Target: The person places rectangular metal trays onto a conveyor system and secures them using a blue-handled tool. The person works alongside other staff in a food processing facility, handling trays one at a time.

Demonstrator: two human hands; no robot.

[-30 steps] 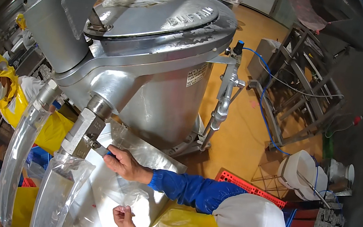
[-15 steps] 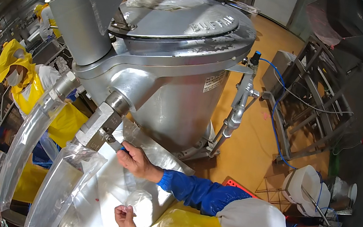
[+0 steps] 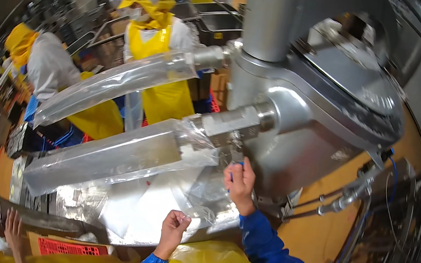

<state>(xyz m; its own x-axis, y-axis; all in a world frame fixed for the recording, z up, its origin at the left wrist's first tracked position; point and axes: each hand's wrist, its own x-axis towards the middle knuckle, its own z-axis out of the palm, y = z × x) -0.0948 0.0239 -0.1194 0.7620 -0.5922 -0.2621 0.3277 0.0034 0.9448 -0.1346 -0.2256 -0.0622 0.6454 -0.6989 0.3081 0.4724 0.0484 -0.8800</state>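
My right hand [image 3: 240, 182] is closed around the blue-handled lever [image 3: 236, 167] of a metal valve [image 3: 233, 125]. This valve joins a big silver machine with a round lid [image 3: 354, 82]. A long clear plastic sleeve [image 3: 115, 152] covers the outlet pipe leading left from the valve. Lower down, near my yellow apron, my left hand [image 3: 172, 232] has thumb and fingers pinched together. Crumpled clear plastic film [image 3: 202, 215] extends from its fingertips; the pinch itself is partly hidden. Beneath both hands lies a shiny metal table [image 3: 128, 209].
A second plastic-covered pipe [image 3: 125, 83] extends left above the first. Two co-workers in yellow hoods and aprons, one upright [image 3: 154, 36] and one bending [image 3: 54, 64], are beyond. Another person's hands [image 3: 6, 223] are at lower left, near a red crate [image 3: 68, 248].
My view has swung left, so the machine sits farther right and the co-workers show more fully. My right hand stays on the lever; the left stays pinched.
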